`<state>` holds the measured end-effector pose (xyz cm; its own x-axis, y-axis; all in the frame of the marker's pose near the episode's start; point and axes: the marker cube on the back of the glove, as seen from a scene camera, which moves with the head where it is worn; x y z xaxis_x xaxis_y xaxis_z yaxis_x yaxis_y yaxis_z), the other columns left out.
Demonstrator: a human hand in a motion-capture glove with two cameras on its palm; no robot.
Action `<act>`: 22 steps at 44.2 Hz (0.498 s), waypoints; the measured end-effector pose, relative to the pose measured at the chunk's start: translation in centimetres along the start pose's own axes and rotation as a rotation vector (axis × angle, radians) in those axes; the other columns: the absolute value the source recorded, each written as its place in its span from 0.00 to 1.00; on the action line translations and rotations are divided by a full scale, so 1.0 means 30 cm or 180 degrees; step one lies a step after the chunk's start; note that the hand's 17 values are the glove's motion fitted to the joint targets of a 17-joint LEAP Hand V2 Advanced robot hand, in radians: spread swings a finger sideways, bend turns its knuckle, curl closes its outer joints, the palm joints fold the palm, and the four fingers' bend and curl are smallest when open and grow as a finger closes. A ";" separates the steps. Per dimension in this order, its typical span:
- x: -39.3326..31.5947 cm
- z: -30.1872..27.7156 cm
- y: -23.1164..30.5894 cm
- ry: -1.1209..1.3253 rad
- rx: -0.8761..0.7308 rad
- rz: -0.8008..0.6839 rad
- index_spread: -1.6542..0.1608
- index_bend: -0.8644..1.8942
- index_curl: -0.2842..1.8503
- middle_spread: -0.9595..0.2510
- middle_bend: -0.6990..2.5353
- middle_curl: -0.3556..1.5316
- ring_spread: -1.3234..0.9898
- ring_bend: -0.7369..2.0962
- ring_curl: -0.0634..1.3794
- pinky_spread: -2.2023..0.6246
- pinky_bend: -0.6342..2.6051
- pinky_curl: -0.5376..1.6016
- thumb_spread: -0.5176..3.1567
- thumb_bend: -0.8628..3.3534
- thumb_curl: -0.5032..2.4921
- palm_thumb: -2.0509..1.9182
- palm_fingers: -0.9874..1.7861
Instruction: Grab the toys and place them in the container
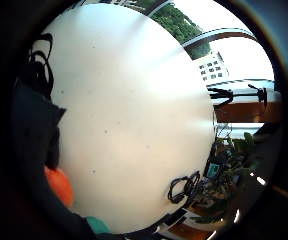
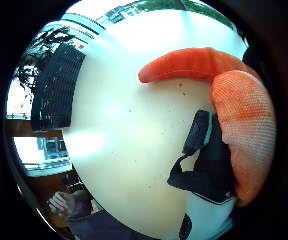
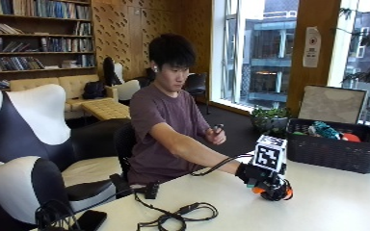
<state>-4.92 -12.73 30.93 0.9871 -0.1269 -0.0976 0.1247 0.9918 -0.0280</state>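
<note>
My gloved right hand (image 3: pixel 266 182) hangs just above the white table (image 3: pixel 339 202), its fingers curled round an orange plush toy (image 3: pixel 286 193). The thumb side palm view shows that orange toy (image 2: pixel 239 115) close against the palm, one long limb reaching out over the table. A bit of the orange toy (image 1: pixel 60 186) also shows in the little finger side view. The black basket (image 3: pixel 331 149) stands farther along the table toward the window, with a teal toy (image 3: pixel 326 129) and an orange-red toy (image 3: pixel 350 137) inside. The same basket (image 2: pixel 59 87) appears in the thumb side view.
A coil of black cable (image 3: pixel 178 216) lies on the table near the person. The person's bare left hand (image 3: pixel 216 135) is raised at chest height, off the table. Chairs (image 3: pixel 24 159) stand behind, and a framed board (image 3: pixel 332 103) leans by the window.
</note>
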 end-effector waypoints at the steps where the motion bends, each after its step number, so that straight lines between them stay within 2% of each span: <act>1: -0.004 -0.012 -0.005 0.0002 -0.0028 0.0005 0.80 0.38 0.25 0.59 0.38 0.46 0.38 0.71 0.52 0.65 0.62 0.50 0.56 0.23 0.28 0.57 0.57; 2: -0.008 -0.027 -0.009 0.0000 -0.0057 0.0011 0.80 0.38 0.26 0.57 0.45 0.51 0.39 0.73 0.54 0.65 0.62 0.51 0.56 0.23 0.29 0.58 0.64; 3: -0.011 -0.045 -0.013 -0.0012 -0.0083 0.0013 0.79 0.38 0.25 0.57 0.46 0.51 0.39 0.73 0.54 0.65 0.62 0.51 0.56 0.23 0.29 0.59 0.67; 8: -0.017 -0.164 -0.019 0.0131 -0.0110 -0.0151 0.79 0.38 0.27 0.55 0.49 0.55 0.40 0.75 0.56 0.65 0.61 0.53 0.56 0.24 0.31 0.61 0.67; 9: -0.016 -0.195 -0.019 0.0242 -0.0087 -0.0214 0.79 0.42 0.29 0.55 0.37 0.49 0.40 0.78 0.58 0.64 0.64 0.54 0.57 0.24 0.31 0.61 0.59; 14: -0.114 -0.397 -0.015 -0.0050 0.0035 -0.0247 0.79 0.45 0.31 0.54 0.31 0.48 0.40 0.80 0.59 0.64 0.66 0.56 0.57 0.25 0.32 0.62 0.59; 15: -0.136 -0.438 -0.014 -0.0098 0.0055 -0.0289 0.79 0.42 0.30 0.52 0.43 0.55 0.40 0.78 0.58 0.64 0.63 0.55 0.56 0.24 0.32 0.62 0.66; 16: -0.155 -0.477 -0.012 -0.0131 0.0073 -0.0339 0.79 0.44 0.31 0.53 0.32 0.47 0.40 0.80 0.58 0.64 0.65 0.55 0.57 0.25 0.32 0.63 0.59; 17: -0.174 -0.515 -0.011 -0.0159 0.0091 -0.0377 0.79 0.42 0.31 0.51 0.44 0.55 0.41 0.78 0.57 0.64 0.63 0.55 0.56 0.25 0.32 0.62 0.66; 18: -0.192 -0.552 -0.012 -0.0174 0.0112 -0.0394 0.79 0.41 0.30 0.50 0.45 0.55 0.41 0.77 0.56 0.64 0.63 0.54 0.55 0.24 0.33 0.62 0.67; 19: -0.211 -0.592 -0.014 -0.0166 0.0138 -0.0395 0.79 0.44 0.32 0.52 0.33 0.49 0.41 0.80 0.57 0.64 0.65 0.55 0.57 0.25 0.33 0.63 0.59; 20: -0.231 -0.634 -0.017 -0.0131 0.0173 -0.0392 0.79 0.41 0.31 0.50 0.45 0.57 0.41 0.78 0.57 0.64 0.63 0.55 0.55 0.24 0.33 0.62 0.66; 22: -0.268 -0.719 -0.025 0.0000 0.0253 -0.0412 0.79 0.40 0.31 0.50 0.47 0.57 0.41 0.77 0.56 0.64 0.62 0.55 0.55 0.24 0.33 0.63 0.66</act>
<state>-15.11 -12.79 10.27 0.9623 -0.2537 -0.0984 0.2584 0.9653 0.0386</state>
